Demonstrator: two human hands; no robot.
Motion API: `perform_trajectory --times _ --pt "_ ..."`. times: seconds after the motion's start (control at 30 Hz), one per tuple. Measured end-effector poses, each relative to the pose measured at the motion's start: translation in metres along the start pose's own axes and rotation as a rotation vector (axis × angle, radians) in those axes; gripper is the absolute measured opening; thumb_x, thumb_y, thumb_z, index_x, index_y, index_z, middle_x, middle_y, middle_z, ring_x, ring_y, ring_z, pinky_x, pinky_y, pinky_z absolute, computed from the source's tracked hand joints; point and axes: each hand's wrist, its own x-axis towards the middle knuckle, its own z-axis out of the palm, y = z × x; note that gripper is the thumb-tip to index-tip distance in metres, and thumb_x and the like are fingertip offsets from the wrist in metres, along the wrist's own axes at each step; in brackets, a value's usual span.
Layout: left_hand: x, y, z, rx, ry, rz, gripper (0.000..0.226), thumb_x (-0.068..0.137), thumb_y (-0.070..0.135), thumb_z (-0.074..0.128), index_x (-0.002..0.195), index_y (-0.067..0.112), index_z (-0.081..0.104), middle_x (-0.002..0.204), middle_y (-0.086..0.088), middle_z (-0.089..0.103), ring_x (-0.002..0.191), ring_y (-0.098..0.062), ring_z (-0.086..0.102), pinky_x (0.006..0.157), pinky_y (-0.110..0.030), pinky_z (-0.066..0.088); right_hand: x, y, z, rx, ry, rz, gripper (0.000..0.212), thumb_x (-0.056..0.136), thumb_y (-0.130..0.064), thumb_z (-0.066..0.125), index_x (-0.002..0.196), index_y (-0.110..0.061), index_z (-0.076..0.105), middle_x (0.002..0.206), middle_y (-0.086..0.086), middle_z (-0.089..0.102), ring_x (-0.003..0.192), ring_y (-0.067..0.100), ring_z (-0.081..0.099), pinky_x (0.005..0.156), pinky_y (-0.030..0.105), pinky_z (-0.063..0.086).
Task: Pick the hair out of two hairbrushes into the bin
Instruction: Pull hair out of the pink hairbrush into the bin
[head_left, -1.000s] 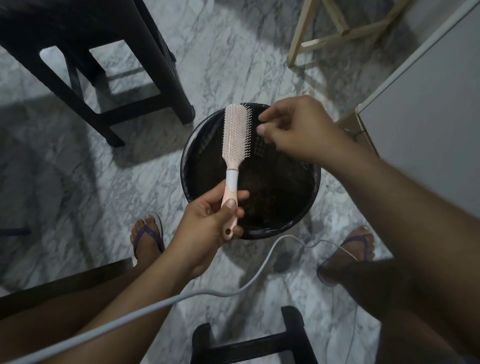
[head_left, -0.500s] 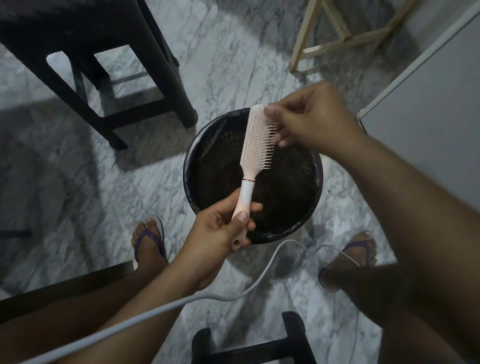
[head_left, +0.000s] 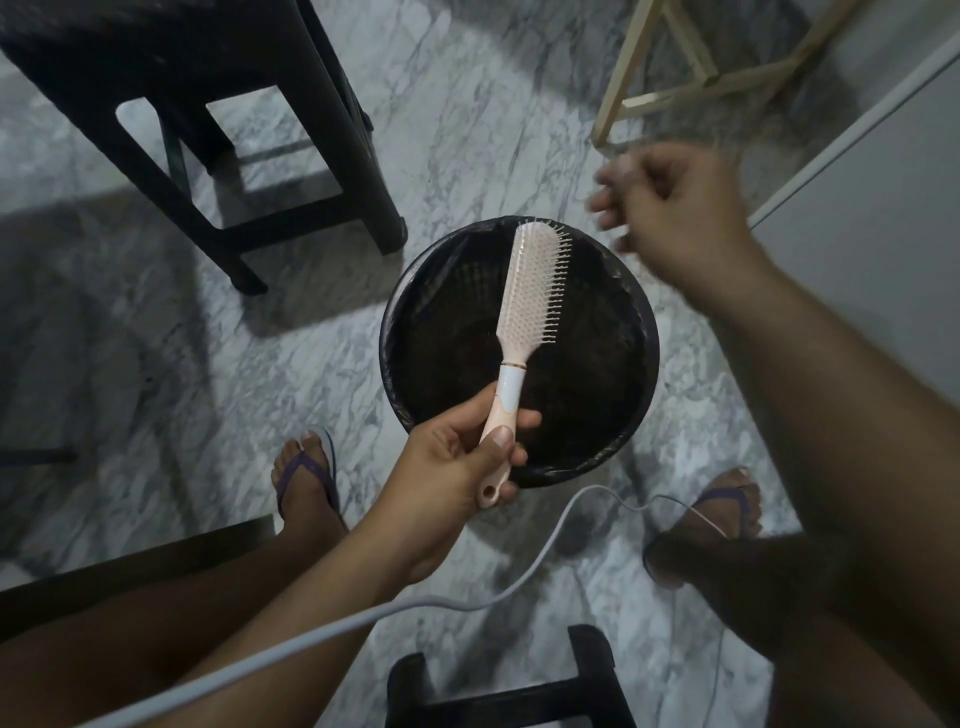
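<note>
marble floor (head_left: 467, 130) surrounds a round black bin (head_left: 582, 470). the left hand (head_left: 447, 467) grips a pink hairbrush (head_left: 535, 291) by its handle above the bin, bristles facing right. the right hand (head_left: 675, 213), blurred, hovers well apart, perhaps loosely curled; its grip cannot be told.

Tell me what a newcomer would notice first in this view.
The pale pink plastic hairbrush stands out, gripped by its handle in the left hand, bristles facing right, over the round black bin at centre. The right hand is a blur up and to the right of the bin, apart from the brush. A grey cable snakes across the marble floor below.
</note>
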Motion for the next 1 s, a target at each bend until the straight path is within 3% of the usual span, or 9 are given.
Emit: perform_trajectory --times 0.07,0.17,0.27,0.4,0.53,0.63,0.73,0.87,1.0 --pt "0.001 0.0 0.002 -0.032 -0.009 -0.009 0.044 0.096 0.001 0.053 0.137 0.016 0.058 0.11 -0.005 0.072 0.077 -0.012 0.056 0.058 -0.026 0.047 -0.014 0.004 0.018 -0.148 -0.197 0.001 0.051 0.09 -0.053 0.064 0.118 -0.011 0.066 0.108 0.004 0.071 0.092 0.015 0.07 0.08 0.04 0.061" --pt "0.001 -0.001 0.006 -0.097 -0.017 -0.034 0.043 0.097 0.001 0.051 0.138 0.013 0.057 0.111 -0.007 0.073 0.076 -0.013 0.057 0.058 -0.027 0.046 -0.025 0.005 0.032 -0.276 -0.254 -0.093 0.059 0.071 -0.06 0.079 0.114 -0.02 0.069 0.103 -0.005 0.073 0.09 0.012 0.07 0.086 0.04 0.059" --pt "0.0 0.0 0.007 -0.164 -0.042 -0.068 0.045 0.094 0.002 0.052 0.138 0.011 0.057 0.11 -0.009 0.072 0.075 -0.014 0.057 0.057 -0.027 0.045 -0.021 0.005 0.029 -0.157 -0.195 -0.087 0.049 0.069 -0.053 0.081 0.102 -0.017 0.078 0.09 -0.003 0.078 0.084 0.012 0.074 0.082 0.044 0.06" --pt "-0.001 0.002 0.007 -0.212 -0.078 -0.094 0.052 0.085 0.005 0.056 0.137 0.008 0.057 0.104 -0.007 0.073 0.07 -0.013 0.057 0.054 -0.026 0.042 -0.017 0.005 0.023 -0.125 -0.154 -0.121 0.022 0.083 -0.038 0.077 0.093 -0.018 0.082 0.084 -0.001 0.079 0.081 0.01 0.076 0.079 0.042 0.061" --pt "-0.001 0.003 0.008 -0.241 -0.099 -0.111 0.051 0.085 0.003 0.056 0.136 0.007 0.057 0.102 -0.008 0.073 0.069 -0.013 0.056 0.051 -0.024 0.042 -0.012 0.005 0.018 -0.04 -0.162 -0.063 0.025 0.092 -0.031 0.07 0.088 -0.009 0.081 0.084 0.012 0.079 0.077 0.021 0.077 0.072 0.042 0.064" --pt "-0.001 0.006 0.006 -0.232 -0.105 -0.108 0.05 0.086 0.003 0.055 0.136 0.005 0.057 0.102 -0.007 0.072 0.07 -0.012 0.056 0.052 -0.023 0.04 -0.008 -0.001 0.013 0.223 -0.208 0.107 0.03 0.099 -0.025 0.062 0.096 0.002 0.074 0.092 0.025 0.074 0.07 0.028 0.072 0.055 0.027 0.061" --pt "-0.001 0.008 0.005 -0.22 -0.108 -0.099 0.048 0.089 0.004 0.053 0.137 0.002 0.055 0.101 -0.006 0.072 0.07 -0.012 0.056 0.051 -0.023 0.041 -0.005 -0.005 0.007 0.495 -0.192 0.241 0.023 0.099 -0.02 0.061 0.092 0.0 0.07 0.083 0.017 0.072 0.061 0.018 0.07 0.052 0.021 0.057" --pt "0.001 0.007 0.004 -0.281 -0.084 -0.104 0.047 0.088 0.003 0.054 0.135 0.009 0.059 0.105 -0.008 0.072 0.071 -0.012 0.057 0.053 -0.024 0.044 -0.006 0.004 0.002 0.407 -0.121 0.14 0.019 0.083 -0.011 0.081 0.09 0.004 0.072 0.071 0.008 0.076 0.062 0.016 0.074 0.059 0.023 0.06" --pt "0.004 0.008 0.0 -0.305 -0.03 -0.1 0.048 0.088 0.004 0.054 0.136 0.01 0.059 0.105 -0.007 0.073 0.072 -0.013 0.057 0.054 -0.024 0.045 -0.016 0.003 0.015 0.14 -0.041 0.074 0.038 0.081 -0.039 0.082 0.073 -0.005 0.065 0.057 0.003 0.068 0.039 0.006 0.056 0.042 0.021 0.049"
